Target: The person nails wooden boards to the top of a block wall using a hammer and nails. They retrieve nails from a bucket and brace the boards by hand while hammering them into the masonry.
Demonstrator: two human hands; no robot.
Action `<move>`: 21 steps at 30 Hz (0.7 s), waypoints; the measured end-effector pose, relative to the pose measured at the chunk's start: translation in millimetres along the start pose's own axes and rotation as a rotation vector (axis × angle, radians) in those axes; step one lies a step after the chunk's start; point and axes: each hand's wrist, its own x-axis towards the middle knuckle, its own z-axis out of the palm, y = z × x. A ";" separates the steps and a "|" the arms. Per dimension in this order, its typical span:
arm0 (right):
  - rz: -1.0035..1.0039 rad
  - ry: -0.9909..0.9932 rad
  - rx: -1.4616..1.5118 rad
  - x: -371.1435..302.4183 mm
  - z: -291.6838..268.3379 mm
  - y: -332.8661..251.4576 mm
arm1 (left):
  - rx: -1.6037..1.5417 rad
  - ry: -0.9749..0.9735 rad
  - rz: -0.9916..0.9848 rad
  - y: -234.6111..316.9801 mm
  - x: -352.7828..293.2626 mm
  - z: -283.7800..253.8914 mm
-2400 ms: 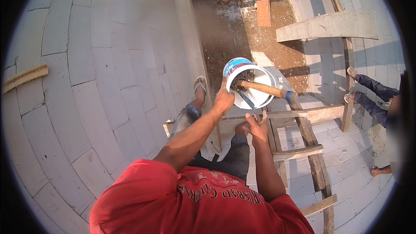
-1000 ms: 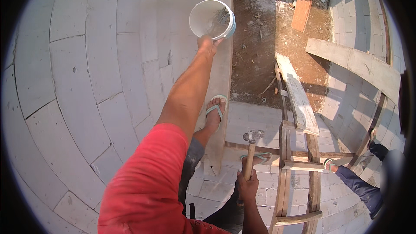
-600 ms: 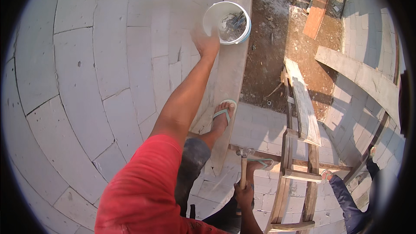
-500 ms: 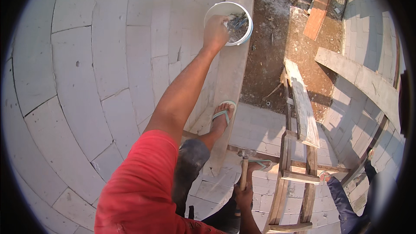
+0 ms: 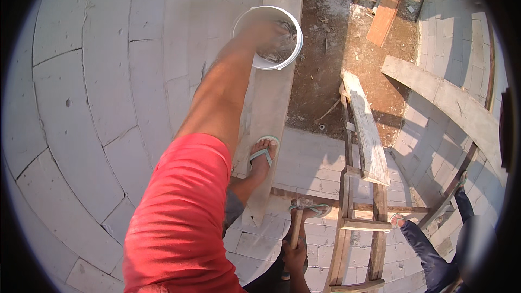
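My left hand (image 5: 269, 36) reaches down inside a white bucket (image 5: 296, 57), its fingers smeared by motion, so their grip does not show. Around it in the bucket lie dark, thin pieces (image 5: 286, 51), too blurred to name. The bucket stands on a pale grey plank (image 5: 266, 95) along the block wall. Lower in the view, my right hand (image 5: 294, 256) is closed around the wooden handle of a hammer (image 5: 297, 222), whose metal head points up near my sandalled foot.
A light block wall (image 5: 103, 70) rises on the left. My other foot (image 5: 263, 152) rests on the plank. To the right stands a wooden ladder-like frame (image 5: 366, 224) with a whitish board (image 5: 366, 127). Another person's leg (image 5: 426, 244) shows at lower right. Brown dirt ground (image 5: 317, 87) lies below.
My left hand has gone deeper into the bucket, and the blue-grey bits by its fingers no longer show. The view has shifted, moving the bucket left and down. The hammer stays in my right hand.
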 end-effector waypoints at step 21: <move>-0.107 0.067 -0.108 19.1 3.8 5.2 | -0.099 0.489 -0.291 17.0 29.9 56.2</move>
